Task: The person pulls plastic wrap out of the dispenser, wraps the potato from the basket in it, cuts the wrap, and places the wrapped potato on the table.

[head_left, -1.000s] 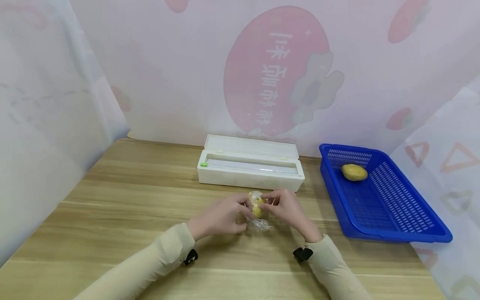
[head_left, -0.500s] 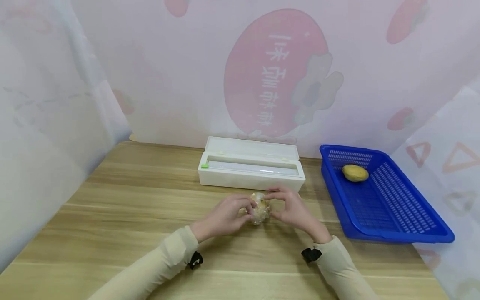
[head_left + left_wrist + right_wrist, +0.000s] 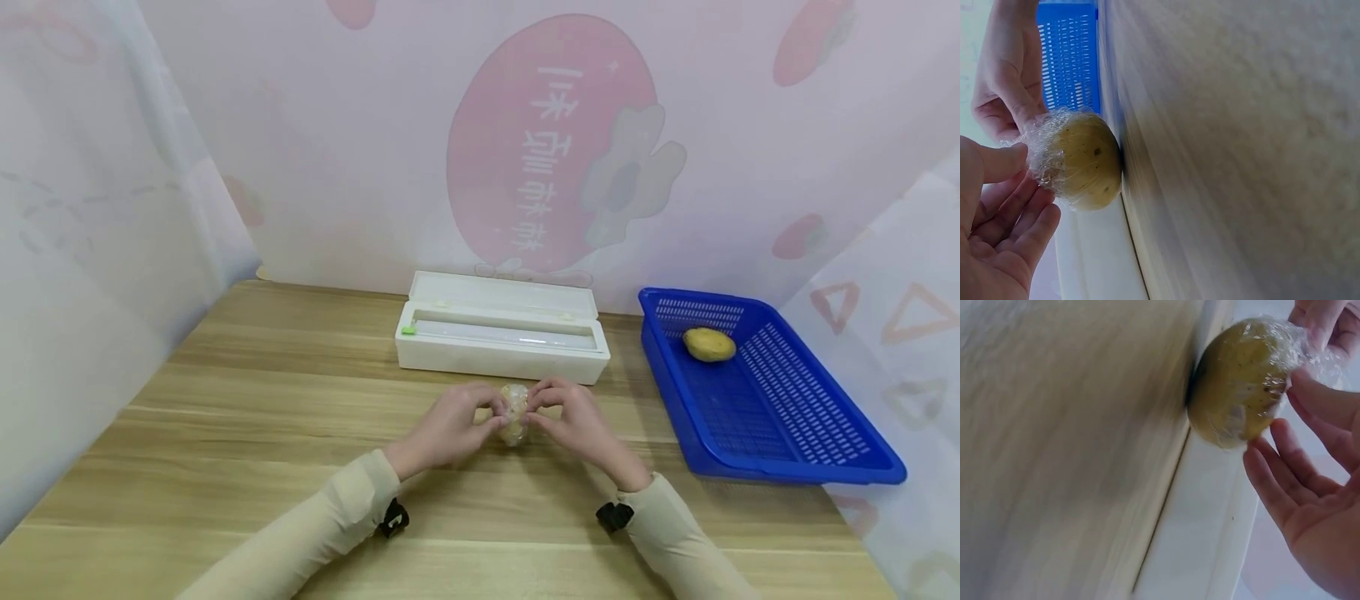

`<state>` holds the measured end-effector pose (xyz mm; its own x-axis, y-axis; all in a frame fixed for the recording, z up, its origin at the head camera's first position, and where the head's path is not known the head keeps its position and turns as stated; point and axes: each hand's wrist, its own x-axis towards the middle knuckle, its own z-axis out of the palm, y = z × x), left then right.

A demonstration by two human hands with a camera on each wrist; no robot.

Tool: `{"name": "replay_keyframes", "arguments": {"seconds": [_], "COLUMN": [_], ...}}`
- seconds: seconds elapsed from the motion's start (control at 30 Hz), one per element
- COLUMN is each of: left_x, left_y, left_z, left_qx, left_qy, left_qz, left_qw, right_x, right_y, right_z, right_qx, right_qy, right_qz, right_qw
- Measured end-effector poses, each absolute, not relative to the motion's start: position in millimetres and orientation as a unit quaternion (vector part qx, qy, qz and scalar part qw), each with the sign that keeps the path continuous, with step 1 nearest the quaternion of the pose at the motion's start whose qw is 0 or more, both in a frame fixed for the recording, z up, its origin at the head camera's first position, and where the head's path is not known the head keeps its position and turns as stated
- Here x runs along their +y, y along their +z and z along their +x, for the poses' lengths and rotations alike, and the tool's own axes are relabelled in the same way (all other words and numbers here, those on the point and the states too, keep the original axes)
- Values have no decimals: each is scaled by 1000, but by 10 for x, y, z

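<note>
A yellow-brown potato (image 3: 1092, 164) with dark spots rests on the table, covered in clear plastic wrap (image 3: 1285, 347). Crinkled film bunches up on its upper side. My left hand (image 3: 453, 423) pinches the film from the left between thumb and fingers. From the other side my right hand (image 3: 581, 425) pinches it with thumb and forefinger, while its other fingertips lie close to the potato's side in the right wrist view. The two hands nearly meet above the potato and partly cover it in the head view.
Behind the hands stands a white cling film box (image 3: 502, 358), its lid raised and a roll inside. To the right, a blue plastic basket (image 3: 705, 450) holds another yellow potato (image 3: 708, 344). A patterned cloth backdrop (image 3: 337, 167) rises behind the wooden table (image 3: 262, 433).
The loose film that lay in front of the potato is now gathered up over it. My right hand drew back slightly, then came in again to pinch the film beside my left hand.
</note>
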<state>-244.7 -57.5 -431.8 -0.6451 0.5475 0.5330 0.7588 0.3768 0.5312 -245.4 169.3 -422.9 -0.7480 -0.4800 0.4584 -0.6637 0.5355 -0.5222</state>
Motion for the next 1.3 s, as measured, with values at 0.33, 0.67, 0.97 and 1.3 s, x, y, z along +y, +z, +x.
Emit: {"name": "replay_keyframes", "arguments": {"seconds": [0.33,0.67,0.97,1.3], "left_x": [-499,-423,-488,-480], "left_y": [-4301,-4296,-4268,-4276], "left_z": [-2476,-2428,-2536,-2635], "left_qx": [-840,-840,-871,-863], "left_qy": [-419,-457,-381,-389], "left_qz": [-333,-287,-308,-323], "left_qw": [90,61,29,-1], "right_x": [1656,1630,1586,1664], "right_y": [-4250,-4285,-4265,-4229], "right_z": [-2420,-2455,-2510,-2511], "right_qx": [-866,-871,-876,-868], "right_qy": [411,435,447,413], "right_qz": [264,198,150,255], "right_qw": [106,111,99,108]}}
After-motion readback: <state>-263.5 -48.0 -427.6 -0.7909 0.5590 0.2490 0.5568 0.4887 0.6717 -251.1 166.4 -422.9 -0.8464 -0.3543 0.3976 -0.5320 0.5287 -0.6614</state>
